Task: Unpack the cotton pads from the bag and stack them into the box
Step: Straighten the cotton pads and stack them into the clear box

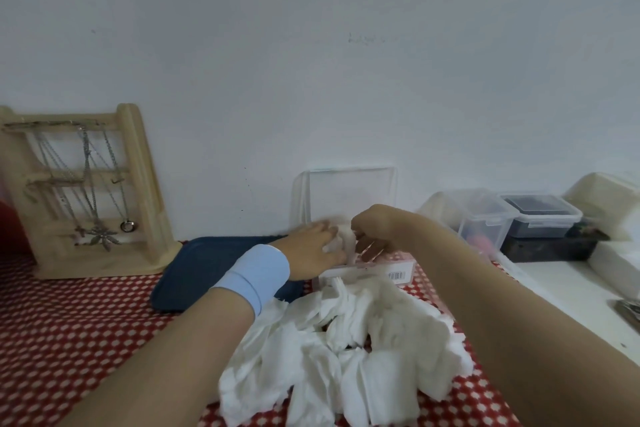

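A clear plastic box (pixel 401 270) stands by the wall with its transparent lid (pixel 349 194) tilted up against it. Both hands meet over the box's opening. My left hand (pixel 311 250), with a light blue wristband, presses its fingers on a small stack of white cotton pads (pixel 341 237). My right hand (pixel 375 232) pinches the same stack from the right side. A large loose heap of white cotton pads (pixel 346 347) lies on the red dotted cloth in front of the box. No bag is visible.
A dark blue pouch (pixel 207 270) lies left of the box. A wooden jewellery stand (pixel 138 184) with necklaces leans at far left. Several clear lidded containers (pixel 540 218) and a white tray (pixel 554 291) sit at right.
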The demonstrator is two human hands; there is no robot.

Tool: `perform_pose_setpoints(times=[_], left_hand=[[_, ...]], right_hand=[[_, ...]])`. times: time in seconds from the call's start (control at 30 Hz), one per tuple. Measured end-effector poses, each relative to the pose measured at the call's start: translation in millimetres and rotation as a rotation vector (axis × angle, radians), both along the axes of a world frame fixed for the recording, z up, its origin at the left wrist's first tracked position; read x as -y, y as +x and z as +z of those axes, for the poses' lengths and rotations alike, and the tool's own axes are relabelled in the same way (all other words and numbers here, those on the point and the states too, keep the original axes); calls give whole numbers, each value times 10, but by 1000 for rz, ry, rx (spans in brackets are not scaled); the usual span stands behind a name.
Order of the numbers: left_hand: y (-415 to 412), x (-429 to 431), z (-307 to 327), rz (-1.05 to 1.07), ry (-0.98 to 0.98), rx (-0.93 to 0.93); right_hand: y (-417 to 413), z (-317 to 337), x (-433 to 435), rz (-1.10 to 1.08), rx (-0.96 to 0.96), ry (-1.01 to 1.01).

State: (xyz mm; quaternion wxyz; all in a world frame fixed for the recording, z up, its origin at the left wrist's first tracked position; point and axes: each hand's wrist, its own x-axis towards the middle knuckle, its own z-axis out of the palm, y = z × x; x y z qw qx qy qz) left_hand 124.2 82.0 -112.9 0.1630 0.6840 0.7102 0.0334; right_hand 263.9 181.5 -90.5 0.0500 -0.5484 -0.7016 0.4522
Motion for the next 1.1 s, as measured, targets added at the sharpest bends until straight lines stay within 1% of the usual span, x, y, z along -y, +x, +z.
perform_pose_setpoints(times=[0.1, 0.23, 0.37, 0.5, 0.57, 0.63, 0.73, 0.77, 0.8, 0.83, 0.87, 0.9, 0.97, 1.03, 1.1], left_hand=[[43, 24, 15, 34, -11, 39], [75, 17, -91, -1, 18, 51], [89, 6, -91, 44, -9, 78], [64, 10, -51, 39, 25, 125], [42, 81, 6, 51, 83, 146], [40, 226, 106, 76, 152, 179], [16, 474, 233, 114, 286, 246], [4, 557, 250, 130, 299, 293], [-8, 646, 259, 153, 281, 336], [-27, 728, 247, 176, 246, 359], [-53, 811, 229, 185, 207, 358], [-83, 886, 208, 192, 166, 336], [-141, 1034, 166, 214, 110, 307], [-201, 1116, 114, 246, 89, 352], [-242, 1175, 70, 260, 87, 416]], right_hand=[[-40, -24, 22, -60, -18, 5], [-109, -62, 124, 29, -16, -1], [-127, -46, 92, -44, -16, 27], [-96, -73, 201, 62, -47, 61], [-48, -51, 216, 127, -9, 131], [19, 22, 228, 130, 31, 271], [164, 137, 383, 97, -84, 500], [214, 189, 523, 121, -125, 557], [253, 221, 665, 191, -165, 590], [283, 243, 801, 312, -182, 594], [301, 268, 944, 453, -152, 575], [296, 262, 1063, 582, -76, 547], [240, 194, 1218, 752, 104, 554], [147, 77, 1276, 772, 211, 648], [68, -8, 1296, 716, 194, 739]])
